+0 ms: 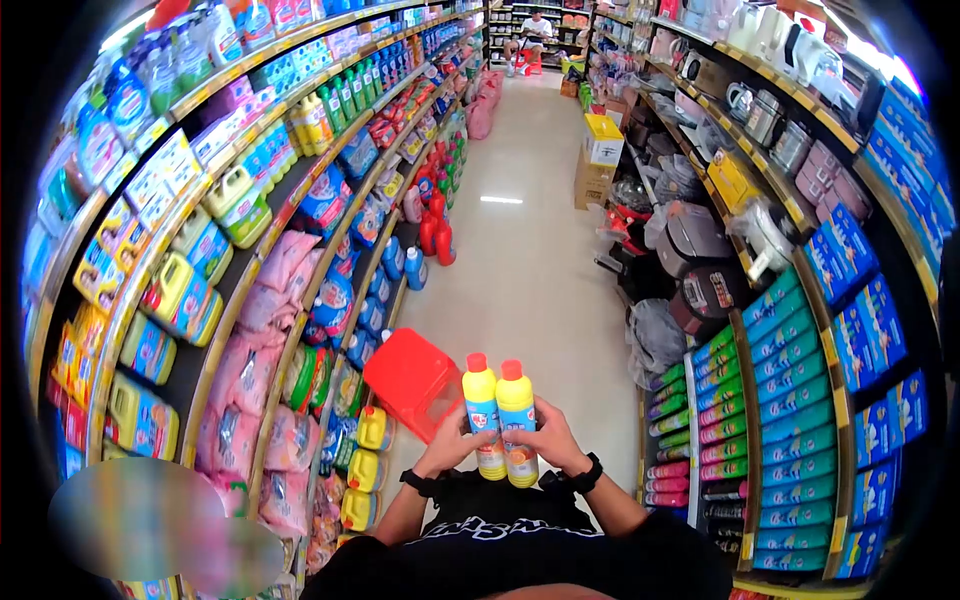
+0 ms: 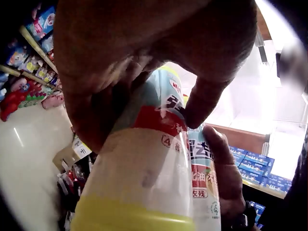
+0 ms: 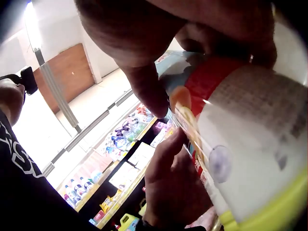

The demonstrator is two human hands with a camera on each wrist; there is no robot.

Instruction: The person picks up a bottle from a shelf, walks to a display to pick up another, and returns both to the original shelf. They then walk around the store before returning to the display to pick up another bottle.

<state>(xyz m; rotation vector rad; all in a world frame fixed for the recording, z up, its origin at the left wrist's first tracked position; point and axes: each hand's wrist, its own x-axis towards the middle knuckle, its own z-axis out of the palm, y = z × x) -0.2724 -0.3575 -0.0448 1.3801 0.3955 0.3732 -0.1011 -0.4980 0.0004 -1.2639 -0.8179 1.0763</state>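
I hold two yellow bottles with red caps and blue labels upright, side by side, in front of my chest. My left hand (image 1: 458,438) grips the left bottle (image 1: 482,412) around its lower half. My right hand (image 1: 552,436) grips the right bottle (image 1: 516,418) the same way, and the two bottles touch. In the left wrist view the left bottle (image 2: 144,163) fills the frame under my left hand (image 2: 144,62), with the right bottle (image 2: 202,178) behind it. The right wrist view shows my right hand (image 3: 159,53) wrapped round the right bottle (image 3: 240,144).
I stand in a shop aisle. A red plastic stool (image 1: 412,380) lies tilted on the floor just ahead to the left. Shelves of detergent (image 1: 240,260) line the left, boxes and appliances (image 1: 800,330) the right. Cardboard boxes (image 1: 600,150) stand farther down, where a person (image 1: 535,35) sits.
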